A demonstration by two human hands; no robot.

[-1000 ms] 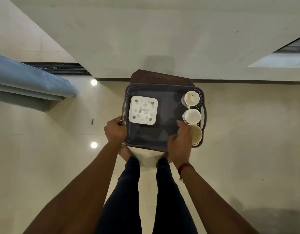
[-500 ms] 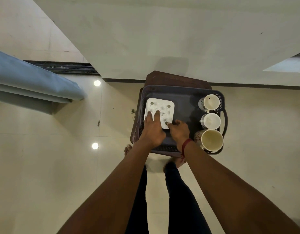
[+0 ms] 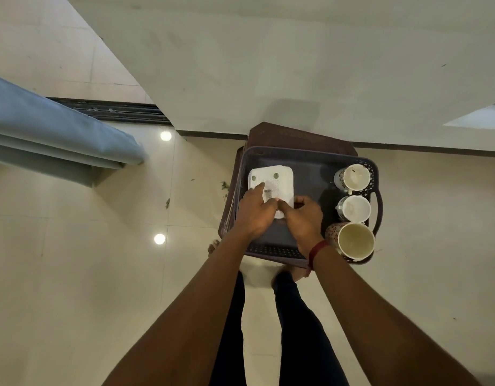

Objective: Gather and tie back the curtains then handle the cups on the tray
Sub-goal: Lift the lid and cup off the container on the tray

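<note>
Pale floor tiles [image 3: 73, 274] are seen around a brown stool carrying the dark tray [image 3: 304, 158]. Since a second ago both hands have been brought off the tray's edge onto the white pad [image 3: 279, 179]; left hand [image 3: 253, 211] and right hand [image 3: 303, 218] fingers are clamped on its near edge. Three cups [image 3: 353, 208] stand untouched along the tray's right wall, so cup handling is judged still pending.

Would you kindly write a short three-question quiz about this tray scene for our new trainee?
1. How many cups stand in the tray?
2. True or false: both hands rest on the white square box.
3. Which cup is nearest the person: A) the far cup, B) the middle cup, C) the big cup?

Key: 1. three; 2. true, the left hand and right hand touch it; 3. C.
</note>
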